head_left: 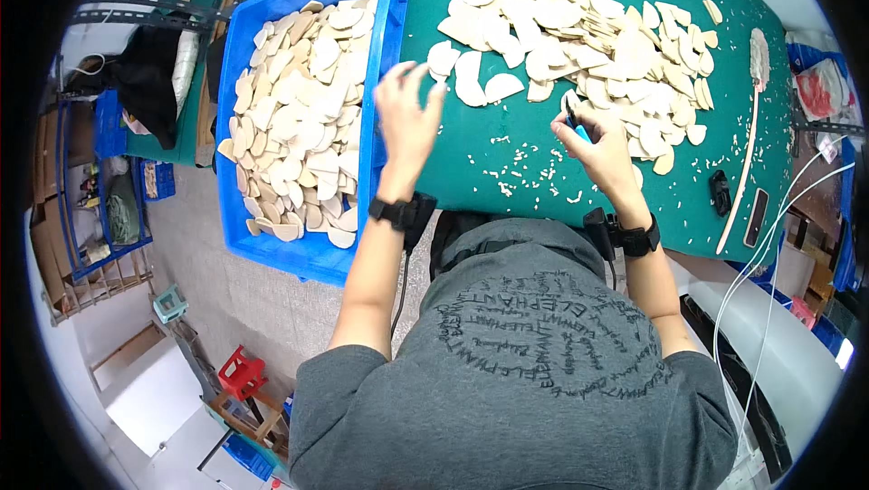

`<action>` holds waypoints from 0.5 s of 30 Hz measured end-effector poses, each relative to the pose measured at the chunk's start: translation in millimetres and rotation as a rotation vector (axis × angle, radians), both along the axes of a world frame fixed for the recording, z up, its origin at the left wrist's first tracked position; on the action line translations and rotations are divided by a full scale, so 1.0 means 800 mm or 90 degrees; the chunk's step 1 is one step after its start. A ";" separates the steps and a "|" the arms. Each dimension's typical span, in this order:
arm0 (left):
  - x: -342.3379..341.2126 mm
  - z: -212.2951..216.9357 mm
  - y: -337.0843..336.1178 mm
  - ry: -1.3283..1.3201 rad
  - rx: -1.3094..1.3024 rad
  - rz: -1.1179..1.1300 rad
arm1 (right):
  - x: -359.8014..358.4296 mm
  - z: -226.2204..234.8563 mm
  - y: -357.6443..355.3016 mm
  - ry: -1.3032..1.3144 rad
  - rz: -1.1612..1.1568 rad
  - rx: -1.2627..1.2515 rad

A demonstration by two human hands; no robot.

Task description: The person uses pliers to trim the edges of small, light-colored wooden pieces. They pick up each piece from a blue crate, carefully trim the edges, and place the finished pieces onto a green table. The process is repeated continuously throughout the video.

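Pale, unfinished wood is everywhere here: a loose heap of flat half-round wooden pieces (579, 38) lies on the green table cover (489, 173) just beyond both hands. The left hand (407, 110) is spread open, fingers loose, holding nothing that shows, with its fingertips beside the nearest pieces at the heap's edge, likely so one can be drawn off the pile. Just to the left of it sits a blue plastic crate (380, 1) filled with overlapping pieces of the same kind, placed within easy reach. The right hand (602, 146) is curled around a small blue-handled tool (577, 128), gripped near its tip, close to the heap's near edge. Small wood chips (525, 178) are scattered between the hands, probably trimmings. Well to the right lies a long thin wooden stick (747, 146).
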State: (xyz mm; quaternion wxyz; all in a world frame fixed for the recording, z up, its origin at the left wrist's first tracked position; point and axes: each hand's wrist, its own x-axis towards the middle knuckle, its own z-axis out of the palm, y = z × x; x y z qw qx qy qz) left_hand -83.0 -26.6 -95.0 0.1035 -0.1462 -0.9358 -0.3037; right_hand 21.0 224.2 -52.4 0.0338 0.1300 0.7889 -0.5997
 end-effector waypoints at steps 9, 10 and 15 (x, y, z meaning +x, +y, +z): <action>-0.045 -0.096 0.115 -0.354 -0.065 -0.179 | 0.021 -0.008 0.018 -0.058 -0.035 0.008; -0.040 -0.091 0.110 -0.338 0.077 -0.166 | 0.021 -0.005 0.017 -0.052 -0.037 0.008; 0.005 0.017 0.098 -0.710 0.699 -0.112 | 0.010 -0.005 0.005 -0.036 -0.028 -0.021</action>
